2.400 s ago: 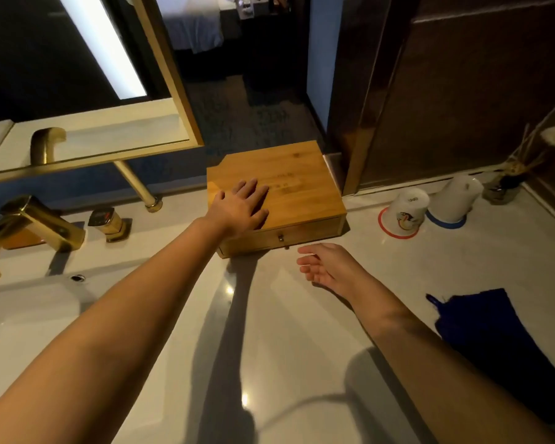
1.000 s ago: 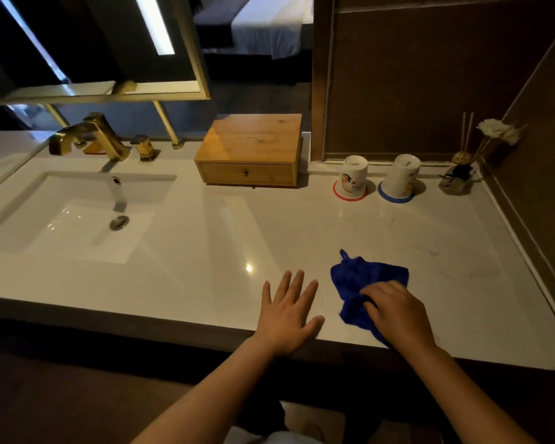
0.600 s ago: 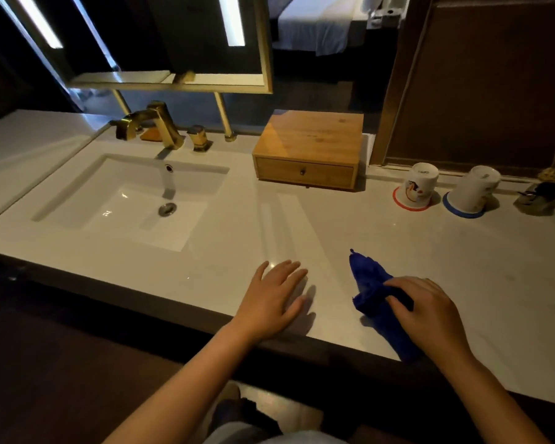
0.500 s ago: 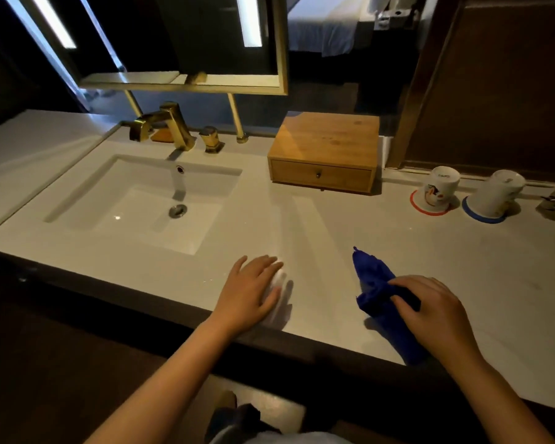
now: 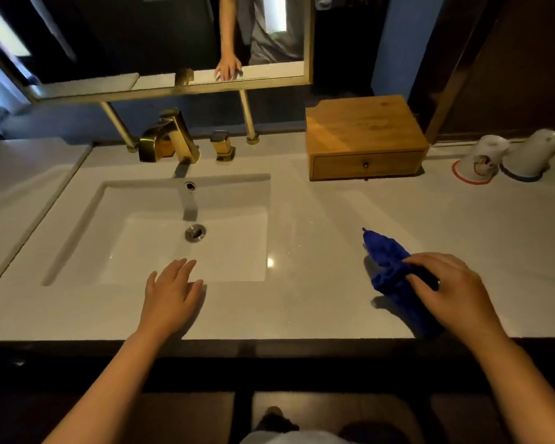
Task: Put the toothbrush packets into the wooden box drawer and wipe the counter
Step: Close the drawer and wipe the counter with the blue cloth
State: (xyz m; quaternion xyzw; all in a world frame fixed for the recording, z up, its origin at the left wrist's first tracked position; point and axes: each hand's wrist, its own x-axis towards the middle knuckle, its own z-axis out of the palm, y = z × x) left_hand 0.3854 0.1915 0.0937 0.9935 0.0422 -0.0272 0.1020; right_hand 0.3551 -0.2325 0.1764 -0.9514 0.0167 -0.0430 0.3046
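hands: 2, left hand [image 5: 170,294] + right hand [image 5: 452,291] | blue cloth [image 5: 390,270]: 1 | wooden box [image 5: 362,136]: 1, with 1 drawer [image 5: 366,165] | upturned cups [image 5: 484,158]: 2 | sink [image 5: 161,229]: 1 | gold faucet [image 5: 170,137]: 1 | mirror [image 5: 161,43]: 1

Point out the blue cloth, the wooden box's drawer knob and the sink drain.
blue cloth [image 5: 385,255]: head view, on the bunched part ahead of the fingers.
drawer knob [image 5: 366,164]: head view, on the knob's centre.
sink drain [image 5: 195,232]: head view, on the metal stopper.
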